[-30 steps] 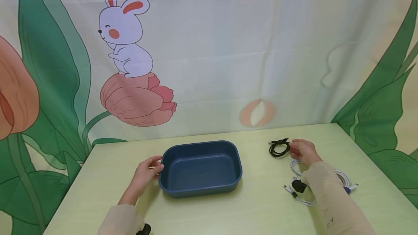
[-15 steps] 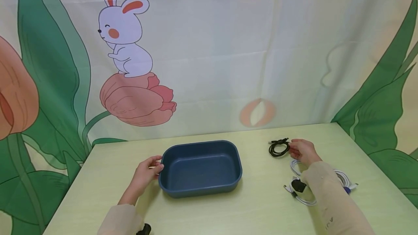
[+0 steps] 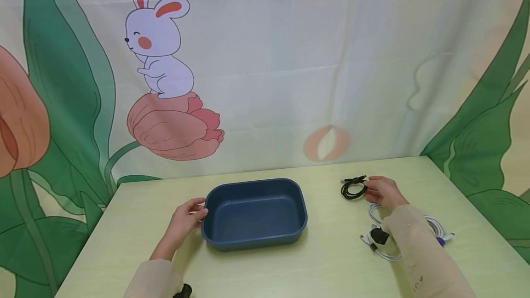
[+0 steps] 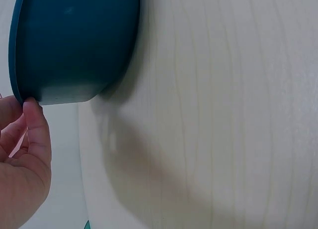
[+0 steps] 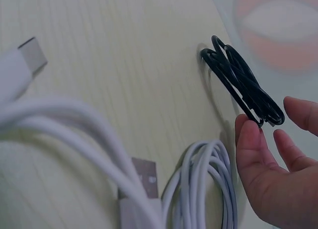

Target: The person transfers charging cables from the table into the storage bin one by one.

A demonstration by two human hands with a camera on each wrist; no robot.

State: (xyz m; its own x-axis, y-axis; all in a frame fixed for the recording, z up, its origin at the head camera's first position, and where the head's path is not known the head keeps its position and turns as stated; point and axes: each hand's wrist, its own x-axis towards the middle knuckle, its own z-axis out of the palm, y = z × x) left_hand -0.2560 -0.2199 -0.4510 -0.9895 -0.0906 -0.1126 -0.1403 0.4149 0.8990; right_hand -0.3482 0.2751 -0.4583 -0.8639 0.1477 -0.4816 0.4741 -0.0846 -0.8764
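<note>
We see the coiled black rubber cable (image 3: 353, 188) lying flat on the pale wooden counter (image 3: 331, 261), long axis left-right. Our right hand (image 3: 383, 191), fingers loosely spread, touches its edge. Our left hand (image 3: 185, 218) pinches the dark blue plastic tub's (image 3: 254, 213) rim.

**Where your three cameras look**

Your head camera looks forward and down over the whole table (image 3: 265, 270), taking in both hands. Your left wrist camera sits close beside the blue tray (image 4: 74, 45), sideways along the tabletop. Your right wrist camera hangs close over the black cable (image 5: 243, 87), also visible from the head.
</note>
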